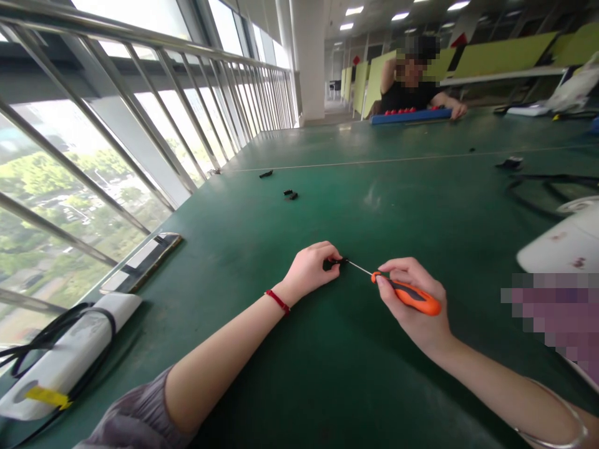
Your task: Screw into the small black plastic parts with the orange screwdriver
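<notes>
My left hand (314, 265) pinches a small black part (337, 261) between thumb and fingers, just above the green table (262, 374). What kind of part it is I cannot make out, as the fingertips cover some of it. My right hand (416, 305) is closed round an orange and dark grey screwdriver (423, 301). Its thin metal shaft points left, and the tip meets the black part at the left fingertips. Farther up the table lie small black pieces (291, 194) and another dark piece (266, 174).
At left lie a white power strip (79, 355) with black cable and a flat framed panel (143, 262) beside the metal railing (154, 53). A white object (561, 240) and black cables (538, 184) are at right. Across the table, a person (412, 84) sits behind a blue tray (409, 116).
</notes>
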